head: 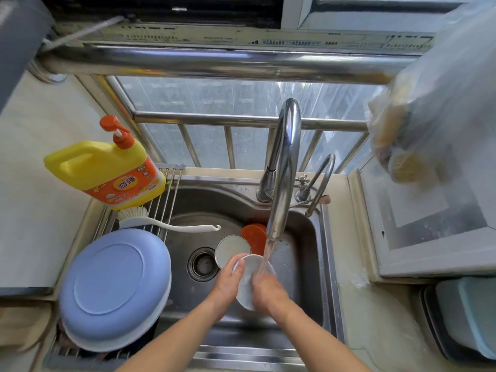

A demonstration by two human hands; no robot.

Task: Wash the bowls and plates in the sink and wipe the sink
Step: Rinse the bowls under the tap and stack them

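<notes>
On the rack at the left, a blue basin (114, 280) lies upside down over a white one, seemingly done. In the sink (308, 237), a steel bowl (232, 249) and orange dish (255, 237) still wait. The left hand (228, 280) clamps the near white plate (253, 280) by its left rim, tilted, face toward the tap stream, long axis running near to far. The right hand (268, 294) rubs it, fingers blurred. Wiping looks unstarted.

Bowl (248, 280) in sink (319, 237) under faucet (284, 167); basin (112, 280) on rack (161, 200) left; drain (203, 263) left of bowl.
</notes>
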